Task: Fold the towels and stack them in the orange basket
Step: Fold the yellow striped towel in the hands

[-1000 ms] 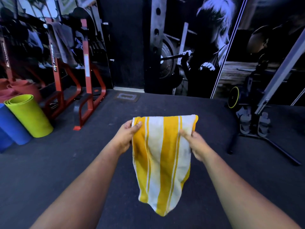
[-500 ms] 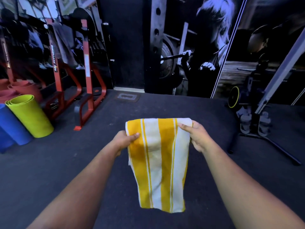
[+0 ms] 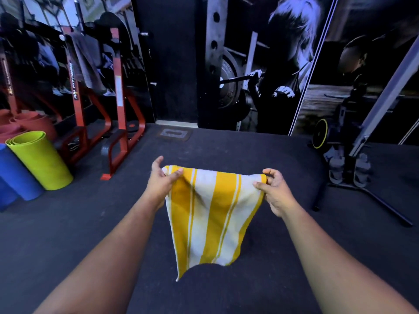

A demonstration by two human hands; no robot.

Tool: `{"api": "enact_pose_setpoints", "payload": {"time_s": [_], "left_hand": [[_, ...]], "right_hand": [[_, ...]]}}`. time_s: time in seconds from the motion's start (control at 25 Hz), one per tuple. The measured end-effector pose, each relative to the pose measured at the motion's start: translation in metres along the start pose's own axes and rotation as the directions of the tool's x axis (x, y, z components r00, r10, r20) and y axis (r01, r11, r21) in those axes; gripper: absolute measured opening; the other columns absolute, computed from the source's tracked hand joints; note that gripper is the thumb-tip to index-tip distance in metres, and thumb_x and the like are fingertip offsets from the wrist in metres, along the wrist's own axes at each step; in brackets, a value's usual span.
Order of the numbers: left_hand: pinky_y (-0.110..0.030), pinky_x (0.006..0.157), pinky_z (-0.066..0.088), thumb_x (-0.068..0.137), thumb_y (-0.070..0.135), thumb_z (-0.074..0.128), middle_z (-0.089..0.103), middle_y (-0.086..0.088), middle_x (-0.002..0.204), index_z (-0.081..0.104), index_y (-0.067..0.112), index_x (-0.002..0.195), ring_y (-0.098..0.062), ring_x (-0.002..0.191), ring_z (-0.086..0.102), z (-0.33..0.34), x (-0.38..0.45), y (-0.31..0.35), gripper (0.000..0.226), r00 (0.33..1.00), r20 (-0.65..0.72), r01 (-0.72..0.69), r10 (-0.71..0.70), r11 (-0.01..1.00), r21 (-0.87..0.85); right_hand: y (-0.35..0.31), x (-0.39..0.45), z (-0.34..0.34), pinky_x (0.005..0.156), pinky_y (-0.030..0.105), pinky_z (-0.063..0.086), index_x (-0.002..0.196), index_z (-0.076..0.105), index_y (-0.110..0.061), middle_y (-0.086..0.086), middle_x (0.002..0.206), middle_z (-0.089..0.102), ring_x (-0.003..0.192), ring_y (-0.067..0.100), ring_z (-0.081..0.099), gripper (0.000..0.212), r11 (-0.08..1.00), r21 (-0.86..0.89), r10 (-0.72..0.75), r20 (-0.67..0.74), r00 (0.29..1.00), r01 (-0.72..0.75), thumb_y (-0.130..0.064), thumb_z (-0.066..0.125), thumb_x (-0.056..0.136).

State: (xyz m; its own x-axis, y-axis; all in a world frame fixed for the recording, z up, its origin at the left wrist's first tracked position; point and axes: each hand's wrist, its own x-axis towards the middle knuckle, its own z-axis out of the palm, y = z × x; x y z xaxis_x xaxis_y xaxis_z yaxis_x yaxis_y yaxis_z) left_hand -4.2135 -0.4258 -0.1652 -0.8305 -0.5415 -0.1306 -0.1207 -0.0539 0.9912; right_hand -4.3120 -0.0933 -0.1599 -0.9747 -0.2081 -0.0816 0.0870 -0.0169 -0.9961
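Observation:
A yellow and white striped towel [image 3: 210, 214] hangs in the air in front of me, stretched along its top edge. My left hand [image 3: 161, 180] pinches the top left corner between thumb and fingers. My right hand [image 3: 273, 189] pinches the top right corner. The towel's lower edge dangles above the dark floor, its left bottom corner hanging lowest. No orange basket is in view.
Rolled mats, a green one [image 3: 40, 162] and a blue one [image 3: 15, 177], stand at the left. A red metal rack [image 3: 118, 105] is behind them. Exercise equipment on a black stand [image 3: 362, 177] is at the right. Dark mat floor [image 3: 204, 146] spreads ahead.
My hands have moved apart, pulling the towel's top edge wider and tauter. The towel hangs shorter than before and its bottom swings to the left.

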Motion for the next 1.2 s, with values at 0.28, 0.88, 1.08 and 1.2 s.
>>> {"api": "enact_pose_setpoints", "payload": {"time_s": [0.28, 0.88, 1.08, 1.2], "left_hand": [[-0.045, 0.095, 0.057, 0.076, 0.027, 0.090, 0.064, -0.012, 0.124, 0.051, 0.021, 0.138, -0.027, 0.111, 0.066, -0.016, 0.000, -0.001, 0.073, 0.999, -0.027, -0.022, 0.027, 0.988, 0.150], [-0.039, 0.093, 0.053, 0.077, 0.014, 0.088, 0.055, -0.008, 0.130, 0.045, 0.020, 0.137, -0.026, 0.117, 0.057, -0.003, 0.001, 0.012, 0.074, 0.999, -0.032, 0.033, -0.018, 0.840, 0.542], [-0.037, 0.098, 0.049, 0.085, 0.014, 0.080, 0.060, -0.012, 0.137, 0.053, 0.013, 0.143, -0.030, 0.125, 0.058, -0.001, 0.002, 0.014, 0.064, 0.987, 0.047, -0.132, 0.153, 0.611, 0.780], [-0.041, 0.095, 0.055, 0.084, 0.010, 0.081, 0.064, -0.016, 0.130, 0.056, 0.014, 0.140, -0.030, 0.114, 0.065, 0.001, 0.003, 0.014, 0.061, 0.994, -0.063, -0.043, 0.086, 0.863, 0.503]], "right_hand": [[0.006, 0.002, -0.005, 0.076, 0.031, 0.057, 0.128, 0.055, -0.016, 0.006, 0.113, 0.073, 0.101, 0.018, 0.072, 0.056, 0.978, -0.205, 0.048, 0.068, 0.997, -0.033, -0.016, 0.085, 0.081], [-0.003, 0.007, -0.009, 0.088, 0.037, 0.059, 0.115, 0.069, -0.019, 0.005, 0.108, 0.072, 0.098, 0.020, 0.069, 0.039, 0.931, -0.356, -0.111, -0.053, 0.992, 0.086, 0.002, 0.077, 0.083], [0.006, 0.015, -0.018, 0.096, 0.044, 0.057, 0.117, 0.071, -0.022, -0.001, 0.116, 0.071, 0.105, 0.019, 0.069, 0.050, 0.846, -0.526, -0.116, -0.027, 0.993, 0.085, -0.001, 0.086, 0.073], [-0.002, 0.010, -0.015, 0.087, 0.039, 0.059, 0.118, 0.071, -0.014, 0.008, 0.109, 0.073, 0.096, 0.023, 0.071, 0.042, 0.962, -0.271, 0.006, -0.058, 0.998, -0.021, 0.001, 0.081, 0.079]]}}
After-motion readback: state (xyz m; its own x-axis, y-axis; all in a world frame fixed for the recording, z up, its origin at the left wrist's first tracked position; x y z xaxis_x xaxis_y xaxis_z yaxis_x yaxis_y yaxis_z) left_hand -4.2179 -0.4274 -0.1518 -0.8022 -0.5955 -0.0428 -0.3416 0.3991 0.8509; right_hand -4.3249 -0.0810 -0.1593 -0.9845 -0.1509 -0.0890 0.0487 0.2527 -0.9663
